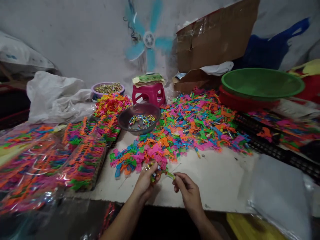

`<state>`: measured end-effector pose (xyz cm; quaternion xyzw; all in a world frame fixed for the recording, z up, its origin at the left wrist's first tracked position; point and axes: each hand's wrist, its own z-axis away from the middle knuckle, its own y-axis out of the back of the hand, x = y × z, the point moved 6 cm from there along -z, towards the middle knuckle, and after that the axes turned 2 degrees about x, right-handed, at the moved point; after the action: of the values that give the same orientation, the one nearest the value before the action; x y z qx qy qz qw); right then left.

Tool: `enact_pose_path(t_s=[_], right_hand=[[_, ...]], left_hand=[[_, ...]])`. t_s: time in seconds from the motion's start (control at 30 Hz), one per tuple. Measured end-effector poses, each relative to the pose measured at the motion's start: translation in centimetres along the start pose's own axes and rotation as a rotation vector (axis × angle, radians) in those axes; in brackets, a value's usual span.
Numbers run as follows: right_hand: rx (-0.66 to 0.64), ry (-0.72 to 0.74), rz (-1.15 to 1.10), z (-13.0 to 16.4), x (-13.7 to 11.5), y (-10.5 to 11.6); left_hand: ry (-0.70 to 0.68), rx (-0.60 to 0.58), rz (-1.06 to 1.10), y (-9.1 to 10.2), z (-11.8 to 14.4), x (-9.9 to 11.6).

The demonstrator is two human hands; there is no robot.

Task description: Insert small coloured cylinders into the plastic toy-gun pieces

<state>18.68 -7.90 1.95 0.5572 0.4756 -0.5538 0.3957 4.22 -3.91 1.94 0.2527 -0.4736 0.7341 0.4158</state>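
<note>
While pinching small parts at the near edge of the desk (pixel 220 176), keep both hands low and close together. Left hand (pixel 146 181) closed around a small cluster of coloured plastic pieces (pixel 156 173); right hand (pixel 188 191) with fingers (pixel 177 181) clenched on a thin green-tipped stick (pixel 170 174), tip aimed toward the cluster. Best done, by the look of it, with the stick held near its end, lined up straight, and the left grip steady rather than tight. Loose pile of coloured plastic shapes (pixel 190 130) just beyond the hands, metal bowl (pixel 139 118) of small tubes behind it, stacked rows of finished pieces (pixel 85 156) to the left, green basin (pixel 262 83) far right. Hard to make out: exact shape of the held pieces, blurred and half covered by the left thumb. Forearms cut off at the bottom edge; bagged items at left smeared by glare.
</note>
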Motion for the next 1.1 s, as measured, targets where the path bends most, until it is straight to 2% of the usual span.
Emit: enact_pose_path(t_s=[0.1, 0.27, 0.37, 0.47, 0.53, 0.6, 0.67, 0.7, 0.73, 0.77, 0.83, 0.9, 0.97, 1.1], right_hand=[[0.034, -0.082, -0.106, -0.3, 0.3, 0.8], [-0.025, -0.129, -0.163, -0.4, 1.5, 0.5], [0.007, -0.074, -0.109, -0.2, 2.0, 0.3], [0.015, 0.079, 0.008, -0.2, 0.9, 0.1], [-0.13, 0.203, 0.12, -0.2, -0.8, -0.5], [-0.402, 0.281, 0.268, 0.0, -2.4, -1.4], [-0.63, 0.296, 0.397, 0.3, -3.3, -1.8], [-0.66, 0.282, 0.432, 0.2, -3.5, -1.8], [-0.626, 0.263, 0.445, 0.0, -3.6, -1.7], [-0.539, 0.243, 0.443, -0.2, -3.5, -1.5], [-0.281, 0.225, 0.427, -0.3, -3.1, -1.1], [-0.107, 0.27, 0.448, 0.6, -2.5, -1.5], [-0.075, 0.355, 0.507, 2.0, -2.0, -2.8], [-0.028, 0.482, 0.545, 3.3, -1.1, -4.3]], left_hand=[[0.16, -0.057, 0.037, 0.7, 0.3, -1.1], [0.344, -0.169, 0.196, 0.2, 1.3, -3.1], [0.366, -0.151, 0.237, -0.1, 1.5, -3.7], [0.362, -0.177, 0.2, -0.3, 1.8, -3.9], [0.355, -0.225, 0.126, -0.2, 2.2, -3.6], [0.386, -0.326, 0.002, -0.1, 2.8, -3.3], [0.452, -0.466, -0.13, -0.1, 3.7, -3.3], [0.479, -0.512, -0.168, 0.0, 4.0, -3.5], [0.494, -0.524, -0.171, 0.1, 4.0, -3.6], [0.491, -0.496, -0.134, 0.2, 3.8, -3.7], [0.455, -0.357, 0.03, 0.6, 2.9, -4.1], [0.403, -0.214, 0.213, 0.8, 1.9, -4.5], [0.379, -0.148, 0.318, 0.5, 1.4, -4.9], [0.368, -0.106, 0.377, -0.8, 1.9, -5.1]])
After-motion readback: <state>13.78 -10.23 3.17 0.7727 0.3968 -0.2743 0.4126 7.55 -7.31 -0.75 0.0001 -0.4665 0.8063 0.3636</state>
